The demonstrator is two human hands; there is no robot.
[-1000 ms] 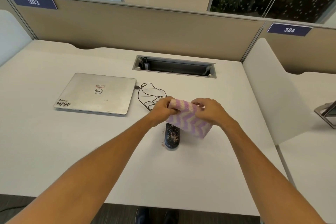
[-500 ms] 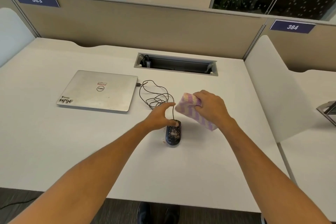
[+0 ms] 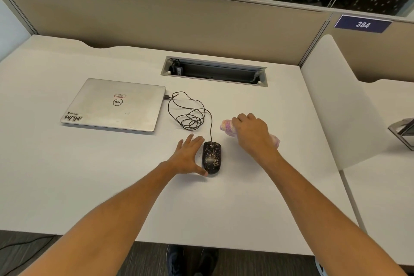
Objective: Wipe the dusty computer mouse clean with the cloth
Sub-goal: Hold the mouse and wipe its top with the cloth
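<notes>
Black mouse [image 3: 211, 157] lying flat at frame centre, speckled with pale dust, cord trailing upward. Pink-and-white cloth [image 3: 227, 126] sitting bunched just right of it.

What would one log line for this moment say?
left hand: open, beside mouse | right hand: shut on cloth, right of mouse | mouse: speckled, unwiped

Black mouse [image 3: 211, 157] speckled pale, purple-and-cream striped cloth [image 3: 228, 127], silver laptop [image 3: 116, 104], white desk [image 3: 89, 175].
</notes>
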